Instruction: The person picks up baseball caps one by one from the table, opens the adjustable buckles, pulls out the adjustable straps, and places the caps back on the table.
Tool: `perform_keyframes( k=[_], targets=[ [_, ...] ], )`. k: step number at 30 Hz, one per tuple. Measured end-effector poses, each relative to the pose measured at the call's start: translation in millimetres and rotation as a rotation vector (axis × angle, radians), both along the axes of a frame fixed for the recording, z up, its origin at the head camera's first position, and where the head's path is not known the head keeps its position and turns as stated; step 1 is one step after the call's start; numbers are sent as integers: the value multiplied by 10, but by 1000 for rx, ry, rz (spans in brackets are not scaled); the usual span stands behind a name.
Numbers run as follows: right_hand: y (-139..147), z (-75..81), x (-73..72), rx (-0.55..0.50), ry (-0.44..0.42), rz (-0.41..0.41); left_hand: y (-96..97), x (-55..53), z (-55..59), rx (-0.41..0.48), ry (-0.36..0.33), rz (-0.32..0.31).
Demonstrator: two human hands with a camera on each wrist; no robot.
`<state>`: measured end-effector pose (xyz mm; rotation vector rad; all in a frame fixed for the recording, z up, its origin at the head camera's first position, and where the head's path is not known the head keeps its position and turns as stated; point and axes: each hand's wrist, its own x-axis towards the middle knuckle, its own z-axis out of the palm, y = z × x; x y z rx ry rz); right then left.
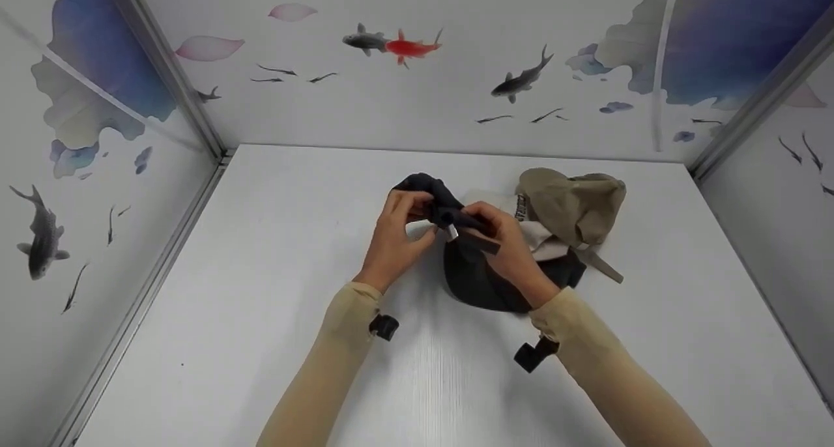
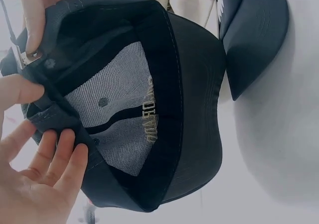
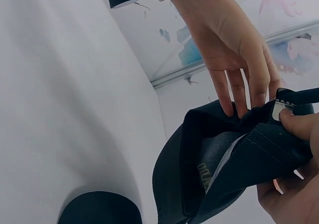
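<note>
Both hands hold a dark baseball cap (image 1: pixel 420 183) above the table, its mesh-lined inside (image 2: pixel 114 92) showing in the left wrist view. My left hand (image 1: pixel 394 235) pinches the cap's back edge beside the strap. With thumb and fingers, my right hand (image 1: pixel 505 235) grips the back strap at its metal buckle (image 3: pixel 282 108). A loose end of the dark strap (image 1: pixel 481 242) sticks out past the right fingers. In the right wrist view the right thumb (image 3: pixel 299 124) lies against the buckle. How far the strap runs through the buckle is hard to tell.
Below the right hand, a black cap (image 1: pixel 479 284) lies on the white table (image 1: pixel 273 290). Behind it are a crumpled khaki cap (image 1: pixel 563 199) with a trailing strap (image 1: pixel 606 268) and some cream fabric (image 1: pixel 544 238). White panels with painted fish enclose the table.
</note>
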<state>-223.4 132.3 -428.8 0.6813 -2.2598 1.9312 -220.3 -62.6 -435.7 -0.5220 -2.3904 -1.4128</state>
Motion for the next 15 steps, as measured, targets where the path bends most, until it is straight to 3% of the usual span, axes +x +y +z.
perform_keyframes(
  k=[9, 15],
  targets=[
    [9, 10, 4, -58, -57, -13, 60, 20, -1, -114, 64, 92],
    [27, 42, 9, -165, -116, -2, 65, 44, 6, -156, 195, 175]
  ],
)
